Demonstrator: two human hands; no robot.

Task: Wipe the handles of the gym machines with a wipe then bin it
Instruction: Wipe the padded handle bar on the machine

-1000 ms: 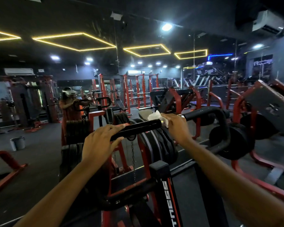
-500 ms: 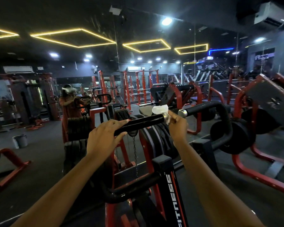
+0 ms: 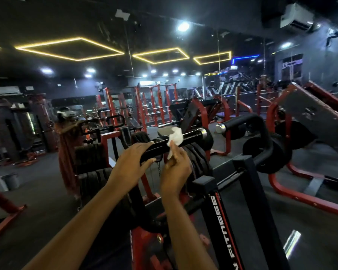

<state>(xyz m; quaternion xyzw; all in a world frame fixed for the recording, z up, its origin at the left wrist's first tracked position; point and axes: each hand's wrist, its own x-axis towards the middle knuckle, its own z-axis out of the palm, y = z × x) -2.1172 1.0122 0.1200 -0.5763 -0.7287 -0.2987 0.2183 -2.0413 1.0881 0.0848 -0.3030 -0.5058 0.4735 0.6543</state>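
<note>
Grey bucket [image 3: 9, 181] on floor far left, possibly the bin; left grip [image 3: 131, 164] stays clenched round the black handle [image 3: 191, 136]; wipe [image 3: 176, 135] draped against that bar; right grip [image 3: 176, 168], pinching the wipe's lower end, has drawn back from the bar's tip toward the left; this handle judged nearly done; second handle [image 3: 242, 122] unwiped.

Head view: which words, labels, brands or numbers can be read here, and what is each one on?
"FITNESS": white letters running along the black upright post of the machine in front. An "N" comes before it, and the rest is cut off by the picture's edge.
The lit wall sign at the far right is too blurred to read.
No other text can be read.
</note>
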